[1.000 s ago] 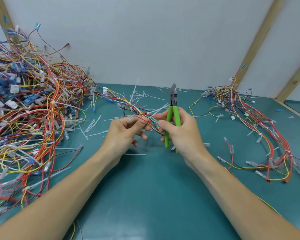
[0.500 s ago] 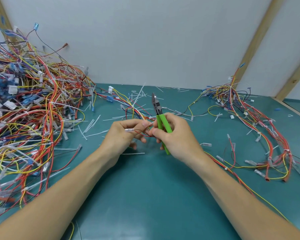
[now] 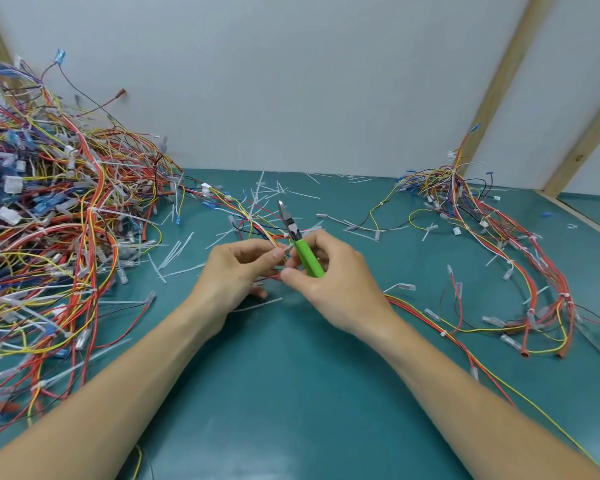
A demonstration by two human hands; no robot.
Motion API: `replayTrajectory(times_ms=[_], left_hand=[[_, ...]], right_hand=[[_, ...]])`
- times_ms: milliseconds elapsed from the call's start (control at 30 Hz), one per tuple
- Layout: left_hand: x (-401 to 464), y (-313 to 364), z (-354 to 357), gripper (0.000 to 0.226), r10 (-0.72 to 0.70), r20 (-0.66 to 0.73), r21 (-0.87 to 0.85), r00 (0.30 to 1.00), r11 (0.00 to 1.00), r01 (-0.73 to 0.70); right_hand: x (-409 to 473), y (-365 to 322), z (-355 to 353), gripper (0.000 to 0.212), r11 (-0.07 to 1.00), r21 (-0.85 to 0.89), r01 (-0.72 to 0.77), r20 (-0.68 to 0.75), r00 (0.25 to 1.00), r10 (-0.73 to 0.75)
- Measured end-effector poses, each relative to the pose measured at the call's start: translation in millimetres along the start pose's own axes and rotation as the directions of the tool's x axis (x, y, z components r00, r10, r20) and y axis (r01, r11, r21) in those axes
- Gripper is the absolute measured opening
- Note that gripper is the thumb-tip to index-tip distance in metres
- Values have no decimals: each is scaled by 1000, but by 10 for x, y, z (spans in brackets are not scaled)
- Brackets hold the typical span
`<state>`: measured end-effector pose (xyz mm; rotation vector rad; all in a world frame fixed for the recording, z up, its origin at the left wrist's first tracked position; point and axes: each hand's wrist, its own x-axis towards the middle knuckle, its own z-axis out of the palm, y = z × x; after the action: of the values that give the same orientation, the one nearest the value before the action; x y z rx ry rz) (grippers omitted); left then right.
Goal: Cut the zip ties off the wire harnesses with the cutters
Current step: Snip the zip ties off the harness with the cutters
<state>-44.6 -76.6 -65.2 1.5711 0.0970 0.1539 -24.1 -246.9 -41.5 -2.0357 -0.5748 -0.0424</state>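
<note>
Teal desk [image 3: 291,393] fills the lower frame, white wall behind. Big tangled heap of wire harnesses [image 3: 56,237] sits at 9 o'clock, red, yellow, blue wires w/ white connectors and ties. Smaller harness bundle [image 3: 499,244] lies at 3 o'clock, trailing red/yellow leads toward 5 o'clock. Cut zip-tie scraps [image 3: 267,192] are scattered at 12 o'clock, more near the big heap's edge.

Both forearms reach in from 7 and 5 o'clock, hands meeting at centre.

Left hand [image 3: 236,275]: fingers curled, thumb and forefinger pinching a thin run of wires [image 3: 257,223] that leads off toward 11 o'clock into the heap.

Right hand [image 3: 329,282]: fingers curled round the green handles of the cutters [image 3: 300,244], thumb tip just beside the left hand's fingertips. Cutter nose points up toward 12 o'clock, tilted slightly to 11, clear of the wires at its tip. Jaws look nearly closed, tho blur makes that unsure. A white zip tie seems to sit b/w the two hands' fingertips; too small to be certain.

Wooden battens [image 3: 499,81] cross the wall at 2 o'clock.
</note>
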Motion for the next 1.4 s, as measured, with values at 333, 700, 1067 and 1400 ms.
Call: replayTrajectory(times_ms=[333,700,1067,1400], left_hand=[[41,14,-32,17,-8,-283,-144,959,989,-34],[59,-25,-30,10,86,-242,-115,966,987,-117],[71,-32,-41,7,133,-270,-90,954,983,-162],[69,-39,-49,9,134,-241,-90,961,983,-159]], right_hand=[[141,-44,-330,51,818,314,-482,419,843,336],[167,33,-497,35,888,178,-424,408,853,326],[152,5,-489,30,903,179,-390,330,889,318],[130,15,-351,27,938,147,-314,234,932,276]])
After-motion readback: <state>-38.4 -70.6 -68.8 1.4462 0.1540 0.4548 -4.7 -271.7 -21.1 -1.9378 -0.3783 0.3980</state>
